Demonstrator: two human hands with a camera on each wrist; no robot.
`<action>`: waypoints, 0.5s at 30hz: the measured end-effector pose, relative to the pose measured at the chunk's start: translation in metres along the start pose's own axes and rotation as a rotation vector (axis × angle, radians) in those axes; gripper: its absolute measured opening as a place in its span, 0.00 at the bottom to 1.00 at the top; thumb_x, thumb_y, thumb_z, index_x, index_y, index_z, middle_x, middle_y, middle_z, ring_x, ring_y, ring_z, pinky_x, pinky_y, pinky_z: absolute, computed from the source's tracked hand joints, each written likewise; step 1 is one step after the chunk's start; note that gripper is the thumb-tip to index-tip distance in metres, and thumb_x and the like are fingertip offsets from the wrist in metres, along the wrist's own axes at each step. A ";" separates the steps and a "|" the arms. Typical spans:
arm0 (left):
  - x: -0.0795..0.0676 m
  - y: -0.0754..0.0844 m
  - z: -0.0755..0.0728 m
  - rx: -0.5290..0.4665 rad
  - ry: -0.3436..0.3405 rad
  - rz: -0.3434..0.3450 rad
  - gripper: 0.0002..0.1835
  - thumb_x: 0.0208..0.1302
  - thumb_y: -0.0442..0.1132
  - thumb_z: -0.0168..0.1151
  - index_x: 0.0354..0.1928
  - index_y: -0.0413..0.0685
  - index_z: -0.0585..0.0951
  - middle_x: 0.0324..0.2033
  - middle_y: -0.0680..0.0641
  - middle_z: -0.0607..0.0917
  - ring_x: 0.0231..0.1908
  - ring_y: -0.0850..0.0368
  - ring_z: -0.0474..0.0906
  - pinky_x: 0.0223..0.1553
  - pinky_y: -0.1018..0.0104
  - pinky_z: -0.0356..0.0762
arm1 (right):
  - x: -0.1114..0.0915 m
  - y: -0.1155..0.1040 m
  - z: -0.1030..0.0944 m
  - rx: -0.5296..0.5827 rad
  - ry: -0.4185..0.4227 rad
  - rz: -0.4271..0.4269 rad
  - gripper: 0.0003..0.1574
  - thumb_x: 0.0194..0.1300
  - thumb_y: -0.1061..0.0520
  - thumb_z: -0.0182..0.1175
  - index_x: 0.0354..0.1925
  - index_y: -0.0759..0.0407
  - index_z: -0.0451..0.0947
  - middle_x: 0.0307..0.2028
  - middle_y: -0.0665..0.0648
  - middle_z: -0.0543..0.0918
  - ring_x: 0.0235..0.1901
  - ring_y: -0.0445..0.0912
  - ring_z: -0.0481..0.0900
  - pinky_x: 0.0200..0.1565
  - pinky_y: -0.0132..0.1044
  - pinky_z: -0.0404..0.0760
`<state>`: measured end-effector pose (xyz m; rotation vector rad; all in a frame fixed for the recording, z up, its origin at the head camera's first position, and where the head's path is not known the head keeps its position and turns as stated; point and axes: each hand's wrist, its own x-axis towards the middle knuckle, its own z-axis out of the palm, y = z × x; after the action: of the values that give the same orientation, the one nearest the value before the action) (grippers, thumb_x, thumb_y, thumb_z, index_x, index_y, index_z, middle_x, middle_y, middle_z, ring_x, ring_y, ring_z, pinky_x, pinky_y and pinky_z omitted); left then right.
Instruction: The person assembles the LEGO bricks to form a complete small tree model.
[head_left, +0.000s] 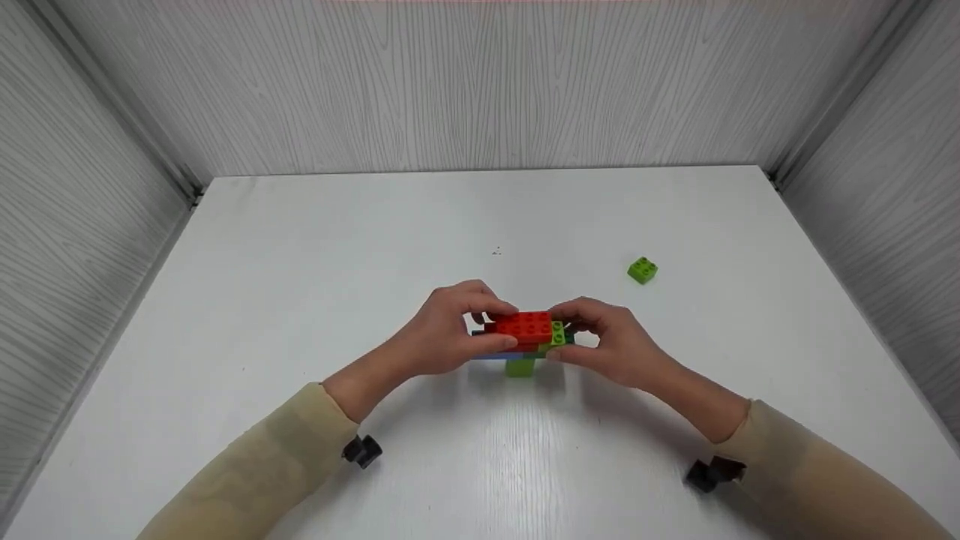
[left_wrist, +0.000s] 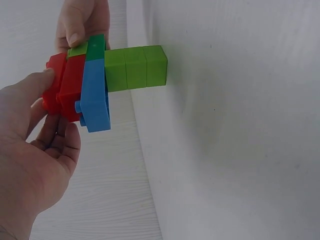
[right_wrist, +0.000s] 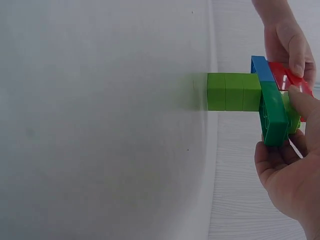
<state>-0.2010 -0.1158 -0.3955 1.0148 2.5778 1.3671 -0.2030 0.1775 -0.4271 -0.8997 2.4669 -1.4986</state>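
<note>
A tower of toy building bricks stands on the table under both hands. Three stacked lime green bricks (left_wrist: pixel 135 69) form its narrow column. Across the top of that lie a blue brick (left_wrist: pixel 96 97) and a dark green brick (right_wrist: pixel 275 117), end to end. A lower red brick (left_wrist: pixel 73 80) sits over the blue one, beside a small lime green brick (head_left: pixel 557 333) over the dark green one. My left hand (head_left: pixel 448 336) pinches the uppermost red brick (head_left: pixel 529 327), thumb in front and fingers behind. From the other side, my right hand (head_left: pixel 622 349) holds the small lime green brick between thumb and fingers.
A loose lime green brick (head_left: pixel 643 270) lies on the white table (head_left: pixel 337 247), behind and right of the tower. Grey wood-grain panels (head_left: pixel 480 90) wall the table at the back and both sides.
</note>
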 end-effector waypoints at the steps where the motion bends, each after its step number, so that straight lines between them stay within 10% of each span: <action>1: 0.000 0.000 0.000 -0.001 -0.001 -0.002 0.19 0.66 0.48 0.77 0.57 0.53 0.90 0.45 0.55 0.86 0.45 0.59 0.79 0.40 0.61 0.84 | 0.001 -0.001 -0.001 0.007 0.002 -0.008 0.28 0.65 0.58 0.77 0.61 0.51 0.83 0.54 0.45 0.86 0.52 0.45 0.84 0.58 0.44 0.83; 15: -0.001 -0.002 0.001 -0.019 0.010 0.026 0.17 0.67 0.45 0.77 0.55 0.50 0.90 0.43 0.55 0.86 0.44 0.59 0.80 0.40 0.59 0.83 | 0.012 -0.009 -0.003 0.076 0.024 -0.217 0.20 0.68 0.63 0.73 0.57 0.53 0.87 0.50 0.52 0.89 0.50 0.50 0.85 0.54 0.44 0.85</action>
<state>-0.2012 -0.1164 -0.3982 1.0448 2.5627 1.4031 -0.2103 0.1705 -0.4159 -1.1726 2.3739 -1.6661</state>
